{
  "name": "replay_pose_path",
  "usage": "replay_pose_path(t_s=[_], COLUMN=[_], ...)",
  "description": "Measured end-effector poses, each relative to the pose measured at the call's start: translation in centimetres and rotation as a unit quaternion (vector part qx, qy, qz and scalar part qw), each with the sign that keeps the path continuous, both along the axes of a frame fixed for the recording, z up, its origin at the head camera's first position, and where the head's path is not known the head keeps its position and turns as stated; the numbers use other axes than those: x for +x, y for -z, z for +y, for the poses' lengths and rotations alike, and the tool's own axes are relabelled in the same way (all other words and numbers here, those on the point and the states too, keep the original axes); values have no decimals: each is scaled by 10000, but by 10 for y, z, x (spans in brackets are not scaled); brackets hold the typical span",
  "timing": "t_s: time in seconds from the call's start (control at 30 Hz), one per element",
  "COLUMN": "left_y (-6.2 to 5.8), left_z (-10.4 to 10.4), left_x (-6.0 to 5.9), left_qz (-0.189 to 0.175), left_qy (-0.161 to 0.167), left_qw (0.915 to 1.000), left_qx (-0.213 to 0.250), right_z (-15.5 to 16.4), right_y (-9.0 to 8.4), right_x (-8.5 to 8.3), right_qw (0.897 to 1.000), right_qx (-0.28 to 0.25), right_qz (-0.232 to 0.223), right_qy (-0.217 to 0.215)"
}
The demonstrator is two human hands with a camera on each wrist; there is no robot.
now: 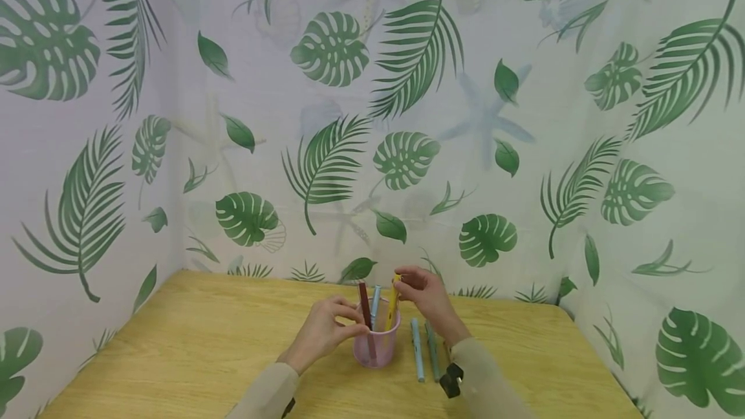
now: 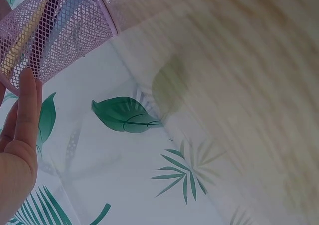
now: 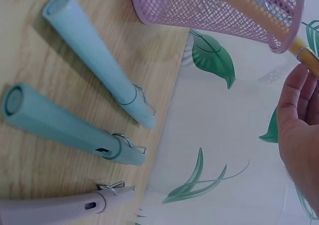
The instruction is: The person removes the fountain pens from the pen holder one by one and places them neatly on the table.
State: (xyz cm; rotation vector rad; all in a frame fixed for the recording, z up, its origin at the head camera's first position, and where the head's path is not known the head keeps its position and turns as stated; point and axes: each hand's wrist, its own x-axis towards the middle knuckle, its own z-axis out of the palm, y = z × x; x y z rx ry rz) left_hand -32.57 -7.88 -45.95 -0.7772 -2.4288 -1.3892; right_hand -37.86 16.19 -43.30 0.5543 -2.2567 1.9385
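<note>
A pink mesh pen cup (image 1: pixel 375 348) stands upright on the table. My left hand (image 1: pixel 326 328) holds it by the rim from the left, thumb in front; in the left wrist view, fingertips (image 2: pixel 27 78) touch the mesh (image 2: pixel 75 41). Inside the cup are a dark red pen (image 1: pixel 365 306), a light blue pen (image 1: pixel 375 302) and a yellow pen (image 1: pixel 392 306). My right hand (image 1: pixel 427 296) pinches the yellow pen near its upper end, the lower part being within the cup. In the right wrist view, that pen's clip end (image 3: pixel 304 56) sticks out past the rim.
Right of the cup, a light blue pen (image 3: pixel 92 56), a teal pen (image 3: pixel 65 125) and a pale purple pen (image 3: pixel 55 209) lie side by side on the wooden table (image 1: pixel 233 341). Leaf-patterned sheeting (image 1: pixel 407 199) rises behind the table and at both sides.
</note>
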Motion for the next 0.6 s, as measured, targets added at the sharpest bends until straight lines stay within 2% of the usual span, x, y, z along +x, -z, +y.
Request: replay_pose_path(t_s=[0.3,0.6], left_y=[1,0], left_z=[1,2], left_x=[1,2], left_qz=[64,-30], left_qy=[14,-26], left_qw=[10000,10000], left_qx=[66,33], right_z=[-2,-1], right_y=[-4,-6], right_x=[2,1], right_qw=[9997,9977], right_qx=[-190,-492], right_qz=[-141,-414], right_qy=[18,201])
